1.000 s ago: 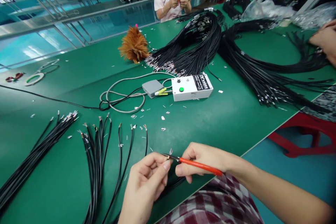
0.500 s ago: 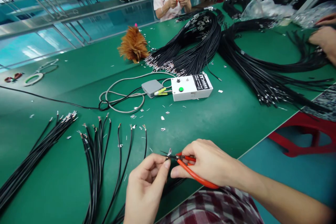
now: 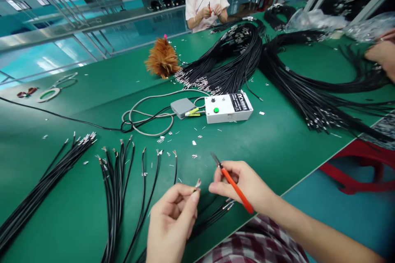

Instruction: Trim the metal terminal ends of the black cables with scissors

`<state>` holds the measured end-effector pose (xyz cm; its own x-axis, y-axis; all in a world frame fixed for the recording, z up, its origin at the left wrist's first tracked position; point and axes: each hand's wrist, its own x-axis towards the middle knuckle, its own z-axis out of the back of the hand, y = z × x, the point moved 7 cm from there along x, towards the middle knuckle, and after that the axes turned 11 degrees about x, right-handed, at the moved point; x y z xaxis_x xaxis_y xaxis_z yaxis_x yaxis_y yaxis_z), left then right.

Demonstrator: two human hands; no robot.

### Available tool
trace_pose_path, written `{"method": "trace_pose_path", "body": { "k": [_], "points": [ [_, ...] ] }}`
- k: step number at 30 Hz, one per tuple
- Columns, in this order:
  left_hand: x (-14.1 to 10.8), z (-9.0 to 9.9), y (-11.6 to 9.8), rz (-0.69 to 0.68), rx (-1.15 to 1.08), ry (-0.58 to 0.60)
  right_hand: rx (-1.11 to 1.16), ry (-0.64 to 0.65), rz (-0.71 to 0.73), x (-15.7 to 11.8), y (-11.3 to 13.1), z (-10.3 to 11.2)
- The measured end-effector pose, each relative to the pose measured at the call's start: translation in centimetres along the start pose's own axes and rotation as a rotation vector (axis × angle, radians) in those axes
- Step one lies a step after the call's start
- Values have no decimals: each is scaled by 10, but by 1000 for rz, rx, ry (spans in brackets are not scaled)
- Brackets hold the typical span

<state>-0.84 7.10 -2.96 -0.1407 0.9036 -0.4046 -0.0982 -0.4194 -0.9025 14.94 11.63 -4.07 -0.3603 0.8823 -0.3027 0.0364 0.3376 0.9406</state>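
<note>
My left hand [image 3: 174, 218] pinches a black cable by its end, and the frayed, silvery tip [image 3: 198, 182] pokes out above thumb and forefinger. My right hand [image 3: 243, 185] is closed round red-handled cutting pliers [image 3: 233, 187]; their dark jaws point up and left, apart from the cable tip. Under my hands lie more black cables with silvery ends [image 3: 224, 209]. Left of my left hand, several cables with bared, splayed wires [image 3: 115, 197] are spread on the green table [image 3: 277, 148]. A tighter bundle of black cables [image 3: 52, 176] rests farther left.
A white control box [image 3: 228, 109] with a green button stands mid-table beside a grey pad [image 3: 182, 108] and looped cord. Behind are a brown feather duster [image 3: 162, 59] and large cable bundles [image 3: 228, 57]. A co-worker [image 3: 206, 4] sits opposite; another person's hand [image 3: 382, 55] is at right.
The pliers have come away from the cable tip, and my right hand has turned so their jaws point upward. My left hand keeps its pinch in nearly the same place.
</note>
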Motion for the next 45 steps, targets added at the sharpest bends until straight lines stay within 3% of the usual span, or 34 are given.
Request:
{"method": "trace_pose_path", "body": {
  "k": [3,5,9,12,14,18,20,22,25,28,32,39,45],
  "points": [
    [-2,-7,-1,-74,64,-50,344,-59,80,2,4,-14],
    [-3,-10,-2,-124,104,-78,448,-95,83,3,2,-21],
    [-6,-12,-7,-250,177,-149,457,-154,124,2,4,-21],
    [-3,-9,-5,-244,158,-157,438,-159,154,0,6,-19],
    [3,-11,2,-123,87,-24,437,-138,175,-1,7,-20],
    [0,-33,18,244,-236,592,354,-34,215,4,7,-25],
    [-5,-37,16,319,-326,756,232,-41,243,11,7,-20],
    [-1,-34,15,303,-310,700,-6,-166,271,18,8,-5],
    [8,-26,13,195,-220,473,-316,-366,274,21,11,19],
    [12,-23,12,112,-153,354,-119,-247,270,18,9,18],
    [13,-26,11,62,-100,325,266,-70,169,8,2,-2],
    [13,-25,9,49,-66,295,411,-139,120,9,-2,-13],
    [4,-19,4,-21,-87,131,382,-196,163,5,-6,-15]
  ]
}}
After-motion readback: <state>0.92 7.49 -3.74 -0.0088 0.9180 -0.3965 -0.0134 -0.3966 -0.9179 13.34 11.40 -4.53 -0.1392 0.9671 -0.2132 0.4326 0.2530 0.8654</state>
